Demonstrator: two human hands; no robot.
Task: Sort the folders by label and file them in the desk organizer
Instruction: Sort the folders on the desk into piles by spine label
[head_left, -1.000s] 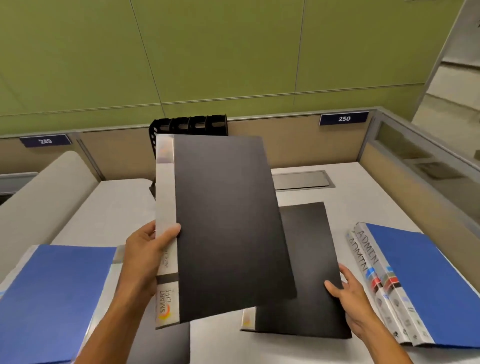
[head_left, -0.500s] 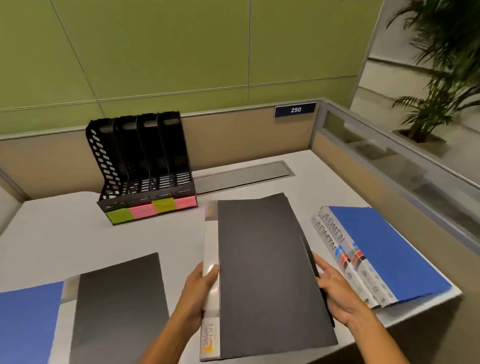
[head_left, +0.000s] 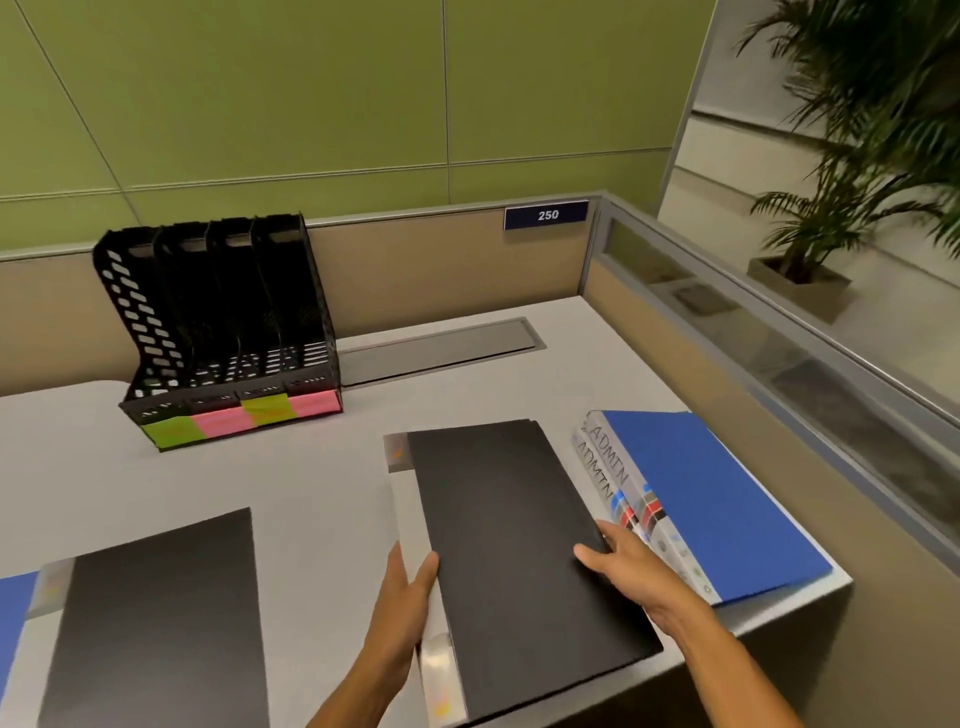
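I have both hands on the stack of black folders (head_left: 519, 561) lying flat on the grey desk (head_left: 322, 483) at lower centre of the frame. My left hand (head_left: 402, 603) comes up from the bottom edge with the forearm angled right, thumb pressed on the black cover and the other fingers lying along the pale spine, pinching that left edge. My right hand (head_left: 631, 574) reaches in from the lower right, palm down and fingers loosely spread, thumb on the cover and fingertips curled at the right edge; I can't quite tell whether they hook under the cover or only rest against it. Just right of the stack, two blue folders (head_left: 711, 499) lie stacked flat near the desk's right edge, their spines reading ADMIN and turned toward the black stack, close beside my right fingers. At lower left another black folder (head_left: 156, 623) lies flat and apart from my hands, and a sliver of a blue folder (head_left: 11, 608) shows at the left edge beside it. The black four-slot desk organizer (head_left: 223, 332) stands upright at upper left against the partition, its slots holding nothing, with green and pink sticky notes (head_left: 239, 415) alternating along its front base.
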